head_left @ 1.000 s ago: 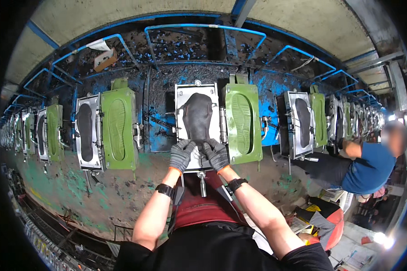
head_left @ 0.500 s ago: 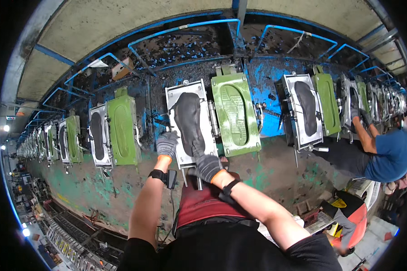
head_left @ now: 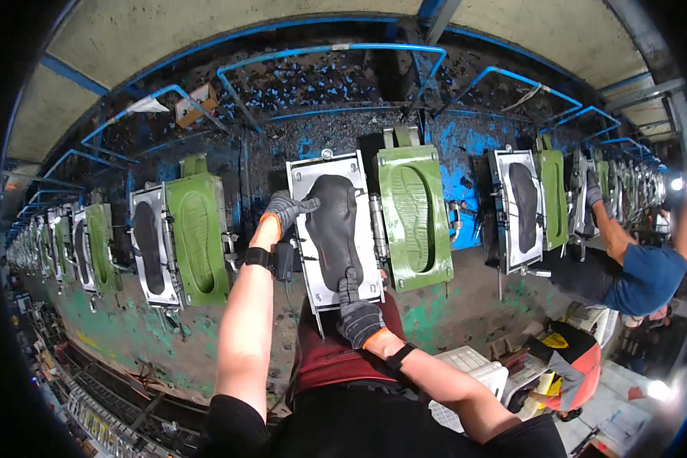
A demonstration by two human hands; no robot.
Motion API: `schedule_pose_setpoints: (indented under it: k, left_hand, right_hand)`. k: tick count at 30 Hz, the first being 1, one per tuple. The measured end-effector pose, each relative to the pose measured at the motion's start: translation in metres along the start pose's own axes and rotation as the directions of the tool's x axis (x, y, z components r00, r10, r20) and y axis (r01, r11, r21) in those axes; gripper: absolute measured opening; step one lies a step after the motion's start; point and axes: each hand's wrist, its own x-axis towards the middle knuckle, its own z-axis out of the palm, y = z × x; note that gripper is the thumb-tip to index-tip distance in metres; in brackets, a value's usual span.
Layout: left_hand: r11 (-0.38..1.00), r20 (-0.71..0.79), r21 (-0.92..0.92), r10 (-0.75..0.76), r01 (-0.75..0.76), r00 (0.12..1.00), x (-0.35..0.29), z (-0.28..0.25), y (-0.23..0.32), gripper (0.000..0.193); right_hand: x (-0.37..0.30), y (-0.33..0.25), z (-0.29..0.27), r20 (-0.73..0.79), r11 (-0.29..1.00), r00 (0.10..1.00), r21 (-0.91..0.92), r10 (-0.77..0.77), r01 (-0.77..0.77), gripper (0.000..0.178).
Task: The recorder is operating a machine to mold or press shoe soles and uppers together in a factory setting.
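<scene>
A black sole-shaped piece (head_left: 333, 221) lies on a silver mould plate (head_left: 370, 286) in front of me. My left hand (head_left: 288, 206), in a grey glove, is at the plate's left edge, its fingers stretched to the upper left side of the piece. My right hand (head_left: 359, 317), gloved the same way, is at the near end, an outstretched finger pressing on the lower part of the piece while its other fingers look bent. Hinged beside the plate on the right is a green mould half (head_left: 416, 217) with a sole-shaped hollow.
Similar moulds stand in a row both ways, with a silver-and-green pair (head_left: 198, 237) to the left and another silver plate (head_left: 520, 210) to the right. Blue rails (head_left: 336, 48) run behind. A co-worker in a blue shirt (head_left: 649, 278) works at the right. A white crate (head_left: 477, 370) is near my right forearm.
My left hand has moved up along the plate's left edge to the upper part of the piece. My right hand has moved lower, to its near end. The view has shifted slightly.
</scene>
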Motion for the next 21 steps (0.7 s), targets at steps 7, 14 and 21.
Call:
schedule_pose_setpoints:
  k: [7,14,21]
  left_hand:
    - [0.937,-0.155,0.329,-0.071,0.120,0.985,-0.006,-0.010,0.020,0.076]
    - [0.392,-0.043,0.854,0.708,-0.342,0.705,-0.073,0.074,0.074,0.064]
    - [0.256,0.160,0.854,0.699,-0.453,0.697,-0.080,0.110,0.094,0.093]
  right_hand:
    - [0.011,-0.009,0.001,-0.073,1.000,0.997,0.008,-0.005,0.006,0.092]
    - [0.007,-0.006,-0.001,-0.034,0.998,0.999,0.062,0.016,-0.014,0.101]
    - [0.002,0.018,-0.005,-0.137,0.978,0.990,0.207,-0.007,0.035,0.103]
